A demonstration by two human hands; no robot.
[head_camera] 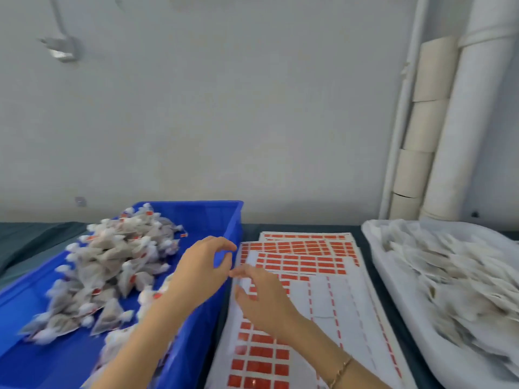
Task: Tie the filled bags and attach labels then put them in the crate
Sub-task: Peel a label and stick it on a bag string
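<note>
A blue crate (pixel 224 220) on the left holds a heap of small tied bags with red labels (pixel 112 262). Right of it lie several white sheets of red labels (pixel 309 259). My left hand (pixel 202 268) hovers over the crate's right rim, fingers loosely curled, holding nothing that I can see. My right hand (pixel 261 296) lies with straight fingers over the nearest label sheet, fingertips by the left hand. On the right, a white tray (pixel 373 248) is piled with untied filled bags (pixel 449 276).
A dark cloth covers the table (pixel 33 242). White pipes and cardboard rolls (pixel 427 122) stand against the wall at the back right. The picture is blurred by motion.
</note>
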